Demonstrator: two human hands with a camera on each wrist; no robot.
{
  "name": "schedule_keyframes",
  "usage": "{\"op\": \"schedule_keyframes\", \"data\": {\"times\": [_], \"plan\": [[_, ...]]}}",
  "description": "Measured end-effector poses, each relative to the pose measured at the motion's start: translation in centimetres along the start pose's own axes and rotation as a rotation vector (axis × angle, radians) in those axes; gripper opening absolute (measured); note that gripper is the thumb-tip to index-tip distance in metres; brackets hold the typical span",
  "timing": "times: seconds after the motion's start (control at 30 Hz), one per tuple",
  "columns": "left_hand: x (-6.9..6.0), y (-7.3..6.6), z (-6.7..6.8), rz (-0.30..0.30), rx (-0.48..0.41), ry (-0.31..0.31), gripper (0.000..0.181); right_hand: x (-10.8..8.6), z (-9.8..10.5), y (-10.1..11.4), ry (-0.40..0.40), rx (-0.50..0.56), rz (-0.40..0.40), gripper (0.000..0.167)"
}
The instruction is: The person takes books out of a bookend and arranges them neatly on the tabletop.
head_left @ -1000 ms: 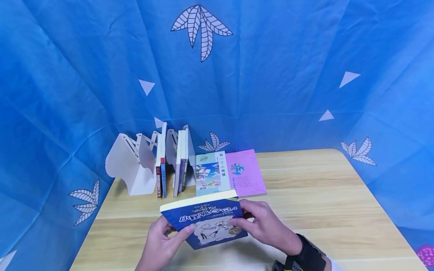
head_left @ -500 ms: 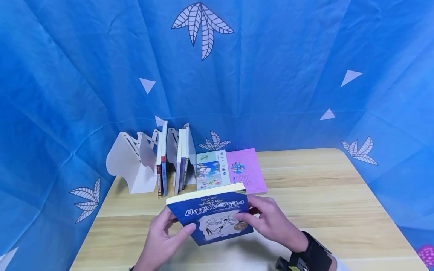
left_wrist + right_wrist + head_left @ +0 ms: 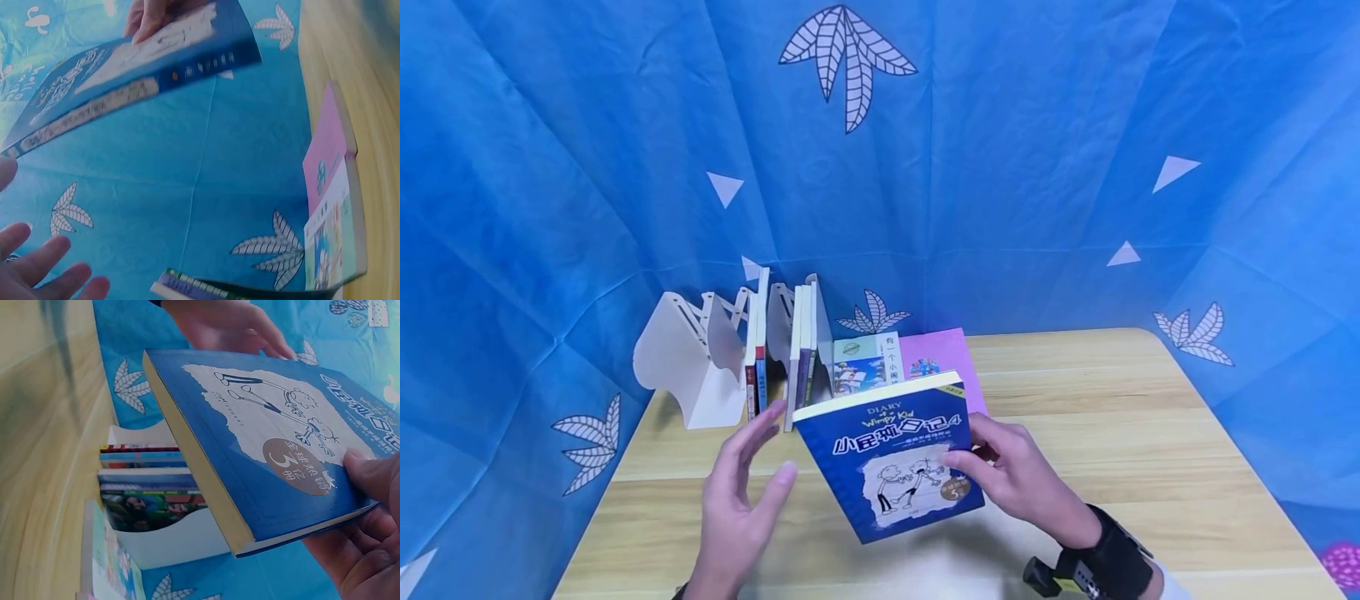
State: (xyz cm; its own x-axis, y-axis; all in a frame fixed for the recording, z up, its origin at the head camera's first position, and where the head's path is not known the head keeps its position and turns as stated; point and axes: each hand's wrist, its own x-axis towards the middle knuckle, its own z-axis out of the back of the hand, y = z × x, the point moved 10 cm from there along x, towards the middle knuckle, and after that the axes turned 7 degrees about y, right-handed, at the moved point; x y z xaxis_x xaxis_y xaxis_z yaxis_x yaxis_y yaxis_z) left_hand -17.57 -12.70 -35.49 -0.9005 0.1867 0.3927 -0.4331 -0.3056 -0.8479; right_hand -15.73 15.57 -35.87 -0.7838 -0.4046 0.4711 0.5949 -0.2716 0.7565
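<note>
A blue paperback book (image 3: pixel 898 462) with a cartoon cover is tilted above the table, its cover toward the head camera. My right hand (image 3: pixel 1026 483) pinches its right edge, the thumb on the front cover and the fingers behind. My left hand (image 3: pixel 737 500) is apart from the book, just to its left, with thumb and fingers spread. In the left wrist view the spine of the blue book (image 3: pixel 131 90) faces that camera, and the left fingers (image 3: pixel 47 256) touch nothing. The right wrist view shows the right thumb (image 3: pixel 369 472) pressed on the cover.
A white expandable bookend rack (image 3: pixel 718 400) stands at the table's back left, with several upright books (image 3: pixel 801 358) in it. Beside it lie a light green book (image 3: pixel 865 358) and a pink book (image 3: pixel 951 354). Blue curtain (image 3: pixel 1000 167) surrounds the wooden table (image 3: pixel 1112 433).
My left hand has let go of the blue book and moved left with its fingers spread. The book has shifted right and up in my right hand, showing more of its cover.
</note>
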Motion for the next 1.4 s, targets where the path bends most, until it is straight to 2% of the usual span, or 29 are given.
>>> {"op": "schedule_keyframes", "data": {"times": [0.07, 0.13, 0.23, 0.3, 0.43, 0.57, 0.7, 0.83, 0.97, 1.1, 1.4], "plan": [[0.2, 0.2, 0.4, 0.038, 0.027, -0.028, 0.064, 0.0, 0.5, 0.0, -0.007, -0.007, -0.008, 0.031], [0.4, 0.2, 0.9, 0.051, 0.049, -0.054, 0.066, 0.0, 0.9, -0.1, -0.012, -0.015, -0.017, 0.031], [0.8, 0.3, 1.5, 0.032, 0.040, -0.091, 0.070, 0.0, 1.7, -0.2, -0.028, -0.023, -0.032, 0.030], [1.0, 0.5, 2.0, 0.009, 0.065, -0.116, 0.074, 0.0, 2.2, -0.4, -0.040, -0.022, -0.047, 0.029], [1.5, 1.8, 2.9, 0.017, 0.131, -0.158, 0.078, -0.1, 3.2, -1.0, -0.062, -0.034, -0.094, 0.026], [2.1, 3.6, 3.8, 0.078, 0.151, -0.176, 0.081, -0.1, 4.3, -1.5, -0.084, -0.076, -0.135, 0.025], [2.8, 5.1, 4.5, 0.160, 0.197, -0.169, 0.086, -0.2, 5.6, -2.1, -0.107, -0.119, -0.182, 0.024], [3.3, 6.2, 4.8, 0.210, 0.232, -0.155, 0.089, -0.4, 6.8, -3.0, -0.125, -0.107, -0.281, 0.023], [3.7, 7.0, 5.0, 0.193, 0.268, -0.149, 0.087, -0.7, 7.6, -4.1, -0.143, -0.075, -0.376, 0.027], [4.3, 7.6, 5.1, 0.155, 0.318, -0.137, 0.088, -0.8, 8.4, -4.9, -0.153, -0.070, -0.416, 0.030], [5.4, 9.5, 5.2, 0.148, 0.352, -0.090, 0.082, -1.6, 10.2, -7.3, -0.175, -0.030, -0.532, 0.042]]}}
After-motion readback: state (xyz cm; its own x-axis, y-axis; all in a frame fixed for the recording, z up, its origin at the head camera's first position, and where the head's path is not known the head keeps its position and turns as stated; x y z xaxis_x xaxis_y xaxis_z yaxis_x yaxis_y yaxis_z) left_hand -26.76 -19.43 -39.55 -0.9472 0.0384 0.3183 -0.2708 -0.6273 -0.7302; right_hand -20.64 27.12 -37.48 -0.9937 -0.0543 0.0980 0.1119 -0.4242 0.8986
